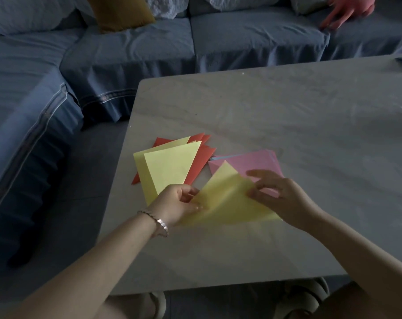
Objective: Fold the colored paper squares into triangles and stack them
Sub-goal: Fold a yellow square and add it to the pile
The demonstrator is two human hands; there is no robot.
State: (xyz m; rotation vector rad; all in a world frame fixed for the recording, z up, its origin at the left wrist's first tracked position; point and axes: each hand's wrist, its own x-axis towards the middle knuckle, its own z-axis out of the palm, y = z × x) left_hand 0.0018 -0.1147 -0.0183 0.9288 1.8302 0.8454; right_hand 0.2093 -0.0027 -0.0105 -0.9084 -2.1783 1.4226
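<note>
A yellow paper sheet (227, 199) is lifted off the table, bent partway over itself. My left hand (177, 203) pinches its left corner and my right hand (278, 194) grips its right edge. To the left lies a stack of folded triangles: two yellow ones (170, 166) on top of several orange-red ones (203, 155). Behind the held sheet rests a pile of flat squares with a pink one (253, 162) on top and a blue edge showing beneath it.
The papers lie near the left front of a pale marble table (287, 111). A blue sofa (126, 54) wraps around the far and left sides, with a mustard cushion (121, 12). Another person's hand (349, 10) rests on the sofa at the top right.
</note>
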